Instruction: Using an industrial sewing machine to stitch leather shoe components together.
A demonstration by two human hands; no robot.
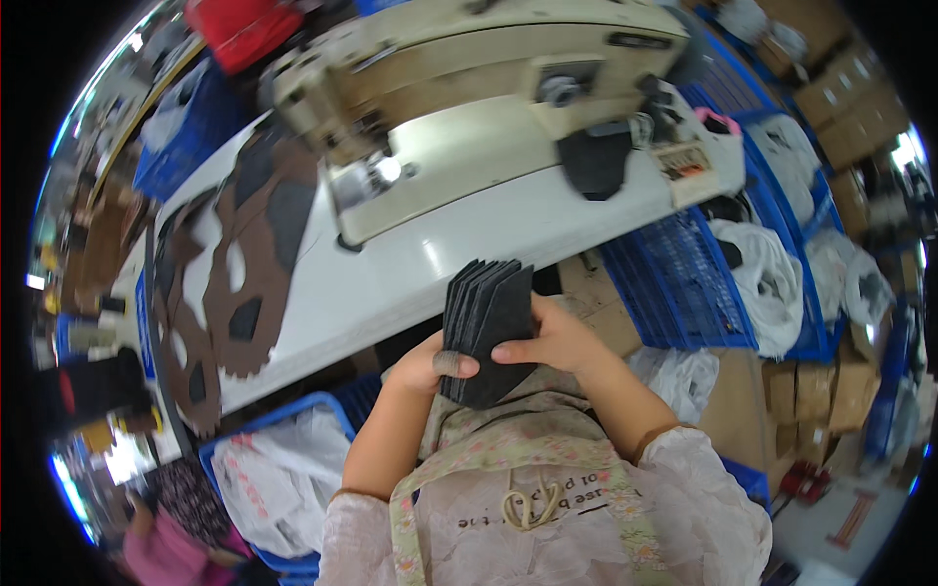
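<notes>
Near the table (pixel 376 283), black pieces (pixel 500 317) point lengthwise toward it.

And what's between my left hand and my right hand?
In the head view, a stack of flat black pieces lies between your left hand and right hand, both holding it.
</notes>
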